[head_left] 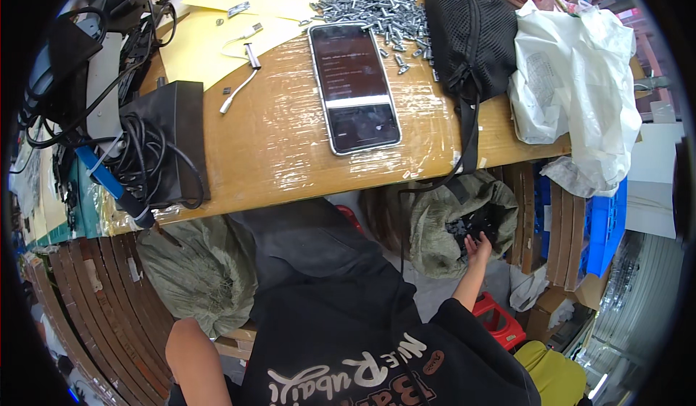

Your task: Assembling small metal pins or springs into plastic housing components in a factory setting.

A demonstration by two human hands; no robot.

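- The right hand (477, 249) is at small black pieces (460, 228); whether it grasps, I cannot tell.
- Around this hand: open green woven sack (426, 226).
- Left hand: outside view.

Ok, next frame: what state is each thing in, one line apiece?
Right hand: in the open sack's mouth; grip unclear
Left hand: out of view
Open sack: mouth wide, holding black pieces
Left sack: slumped, opening unclear
Phone: face up, screen showing text
Metal pieces: loose, heaped
White plastic bag: crumpled
Black cable: coiled
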